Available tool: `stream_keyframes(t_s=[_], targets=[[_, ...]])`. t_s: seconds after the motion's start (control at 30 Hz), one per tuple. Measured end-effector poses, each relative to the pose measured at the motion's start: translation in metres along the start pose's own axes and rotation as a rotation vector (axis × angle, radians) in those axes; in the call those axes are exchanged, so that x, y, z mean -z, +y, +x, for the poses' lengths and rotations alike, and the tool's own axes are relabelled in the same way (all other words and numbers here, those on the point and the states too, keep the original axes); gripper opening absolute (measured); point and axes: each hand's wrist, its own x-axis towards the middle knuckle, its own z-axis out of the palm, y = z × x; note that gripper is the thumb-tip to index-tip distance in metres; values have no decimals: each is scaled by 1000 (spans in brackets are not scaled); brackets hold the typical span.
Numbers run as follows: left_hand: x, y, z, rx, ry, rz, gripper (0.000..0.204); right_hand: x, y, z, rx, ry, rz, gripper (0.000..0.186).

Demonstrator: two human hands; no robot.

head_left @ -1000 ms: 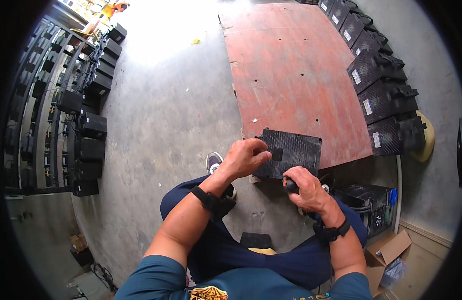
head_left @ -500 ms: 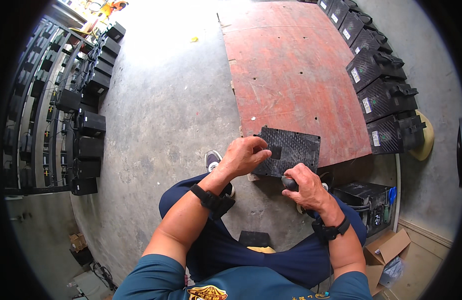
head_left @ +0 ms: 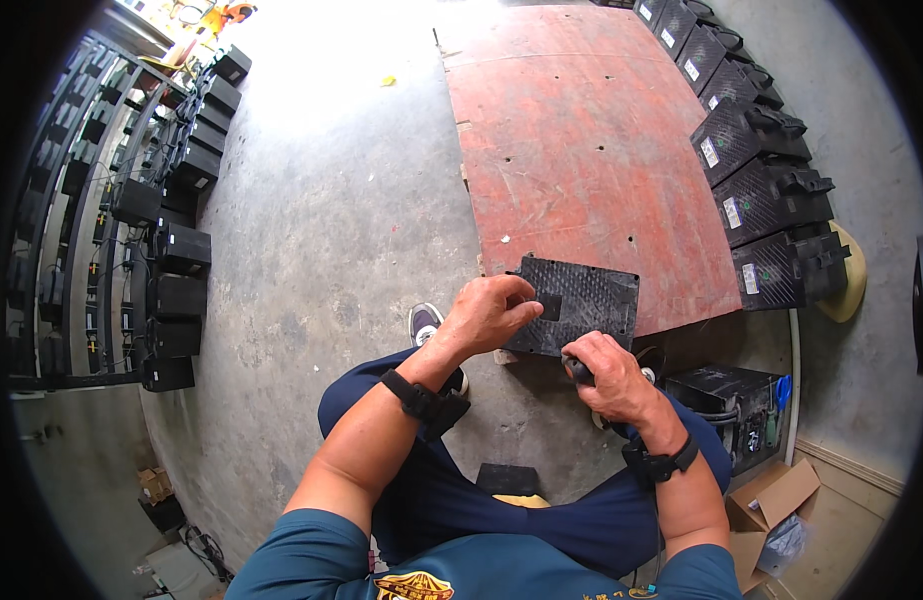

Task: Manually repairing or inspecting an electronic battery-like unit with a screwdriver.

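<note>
A black rectangular panel (head_left: 597,300) with a raised pattern and a plain square patch lies over the near edge of a red board (head_left: 582,150). At the panel's left edge my left hand (head_left: 492,314) is closed, thumb and fingers drawn together; whatever they hold, if anything, is hidden. My right hand (head_left: 616,376) wraps round a black, rounded handle (head_left: 579,371) by the panel's lower edge. The rest of that tool is covered by the hand, so its kind cannot be made out.
Several black cases with handles (head_left: 772,200) line the board's right side. A metal rack (head_left: 77,250) with black boxes (head_left: 182,248) runs along the left. Another black box (head_left: 727,395) with cables and an open carton (head_left: 782,495) stand at lower right, beyond my right knee.
My right hand has shifted very slightly downward, and the dark handle has turned a little within its grasp. My left hand and the panel have hardly moved.
</note>
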Motion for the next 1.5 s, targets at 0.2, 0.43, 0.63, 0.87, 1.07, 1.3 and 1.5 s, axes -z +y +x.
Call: stream_keyframes(t_s=[0.2,0.43,0.63,0.87,1.07,1.3,1.5], targets=[[-1,-3,1,-11,8,-12,28,7,-10,1,-133,-46,35,45],[-1,-4,0,-11,3,-2,28,1,-5,1,16,41,57,49],[-6,-3,-1,0,15,-60,28,2,-3,-4,-62,8,68,45],[3,0,1,51,-3,-61,27,14,-8,4,27,83,73,38],[4,7,2,84,-35,-22,28,23,-11,2,48,88,55,37],[6,14,0,106,-38,19,31,39,-26,1,93,176,124,32],[3,12,2,86,-46,45,32,54,-21,-4,16,262,210,29]])
